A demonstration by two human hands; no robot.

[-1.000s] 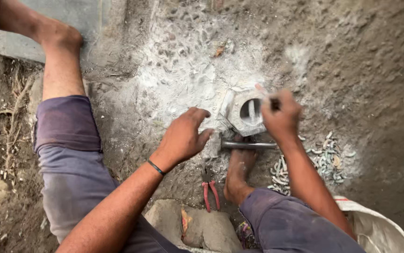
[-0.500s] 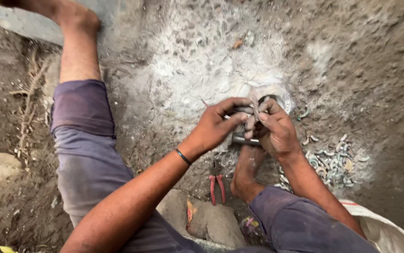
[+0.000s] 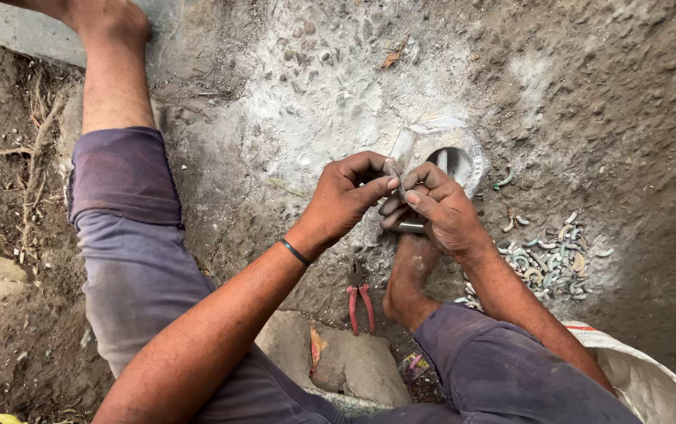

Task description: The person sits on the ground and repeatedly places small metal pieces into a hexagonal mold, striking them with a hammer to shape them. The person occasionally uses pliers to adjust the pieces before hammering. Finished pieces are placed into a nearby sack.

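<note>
Both the left hand (image 3: 343, 198) and right hand (image 3: 437, 206) pinch a small piece (mostly hidden) (image 3: 394, 168) between fingertips.

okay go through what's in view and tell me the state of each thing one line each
Left hand: fingers pinched together against the right hand.
Right hand: closed on a small metal piece.
Ring mould: on the ground, hollow, partly hidden.
Pliers: lying on the ground, unheld.
Curved pieces: loose heap on the ground.
Sack: open.
</note>
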